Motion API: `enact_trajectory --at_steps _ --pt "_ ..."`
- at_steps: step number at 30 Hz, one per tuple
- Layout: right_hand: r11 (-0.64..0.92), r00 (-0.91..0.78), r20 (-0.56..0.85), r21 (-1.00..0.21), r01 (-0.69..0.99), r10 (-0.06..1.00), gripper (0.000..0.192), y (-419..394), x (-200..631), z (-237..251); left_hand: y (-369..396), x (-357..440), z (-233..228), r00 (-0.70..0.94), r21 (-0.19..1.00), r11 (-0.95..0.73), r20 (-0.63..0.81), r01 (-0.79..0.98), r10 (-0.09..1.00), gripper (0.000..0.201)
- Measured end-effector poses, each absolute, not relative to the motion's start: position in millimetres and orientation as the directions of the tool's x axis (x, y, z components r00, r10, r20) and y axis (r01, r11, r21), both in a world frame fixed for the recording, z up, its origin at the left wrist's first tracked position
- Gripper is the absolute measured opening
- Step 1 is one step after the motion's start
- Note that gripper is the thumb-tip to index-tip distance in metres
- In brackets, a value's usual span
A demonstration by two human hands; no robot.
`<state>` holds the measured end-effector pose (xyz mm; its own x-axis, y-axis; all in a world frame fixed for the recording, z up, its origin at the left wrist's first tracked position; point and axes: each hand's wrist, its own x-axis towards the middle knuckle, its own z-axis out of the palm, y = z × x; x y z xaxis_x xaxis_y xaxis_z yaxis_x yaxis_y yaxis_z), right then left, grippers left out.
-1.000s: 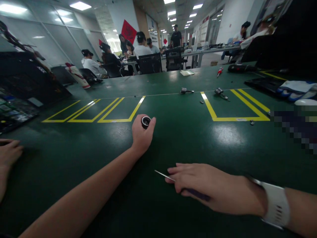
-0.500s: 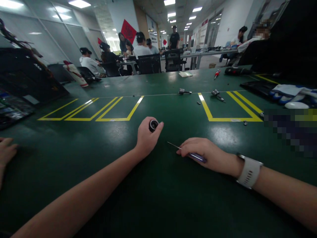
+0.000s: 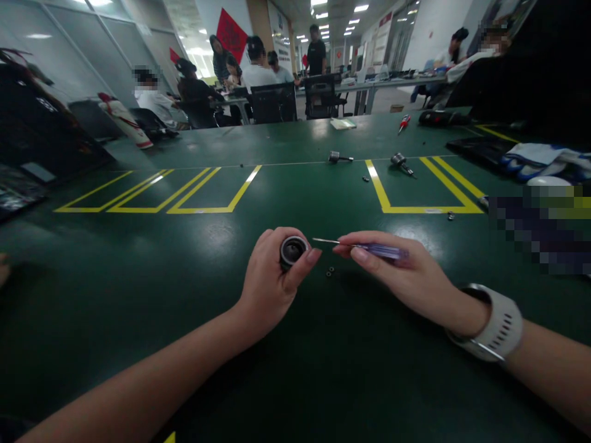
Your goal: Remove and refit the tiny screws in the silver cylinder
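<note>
- My left hand [image 3: 270, 283], frame centre: fingers clamping black ring part [image 3: 292, 250].
- My right hand [image 3: 406, 277]: fingers pinching purple screwdriver [image 3: 369, 248], tip nr ring, above desk [image 3: 323, 369].

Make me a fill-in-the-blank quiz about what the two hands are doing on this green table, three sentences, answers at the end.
1. The left hand grips a small black ____ part with an open centre.
2. The right hand holds a thin screwdriver with a ____ handle.
3. The screwdriver's metal tip points toward the ____ hand.

Missing words: round; purple; left
</note>
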<state>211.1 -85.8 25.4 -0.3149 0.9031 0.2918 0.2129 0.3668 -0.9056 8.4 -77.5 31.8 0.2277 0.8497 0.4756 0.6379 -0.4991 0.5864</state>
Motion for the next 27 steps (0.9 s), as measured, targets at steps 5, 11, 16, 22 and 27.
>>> enact_trajectory --at_steps 5,11,16,22,27 --pt "0.308 -0.102 0.292 -0.930 0.201 0.951 0.021 -87 215 20 -86 7 45 0.196 0.772 -0.352 0.292 0.529 0.936 0.027" --pt "0.339 0.011 0.362 -0.881 0.331 0.932 0.023 -83 213 14 -84 9 48 0.253 0.964 0.062 -0.129 0.259 0.959 0.022" --pt "0.356 -0.053 0.368 -0.842 0.404 0.929 0.023 -82 212 13 -82 9 42 0.226 0.983 0.180 -0.184 0.035 0.957 0.019" --pt "0.475 -0.209 0.427 -0.767 0.432 0.880 0.022 -86 210 18 -82 9 39 0.236 0.980 0.193 -0.197 0.040 0.952 0.022" --pt "0.506 -0.256 0.437 -0.718 0.478 0.862 0.024 -85 208 19 -82 8 37 0.230 0.974 0.218 -0.227 0.062 0.946 0.023"
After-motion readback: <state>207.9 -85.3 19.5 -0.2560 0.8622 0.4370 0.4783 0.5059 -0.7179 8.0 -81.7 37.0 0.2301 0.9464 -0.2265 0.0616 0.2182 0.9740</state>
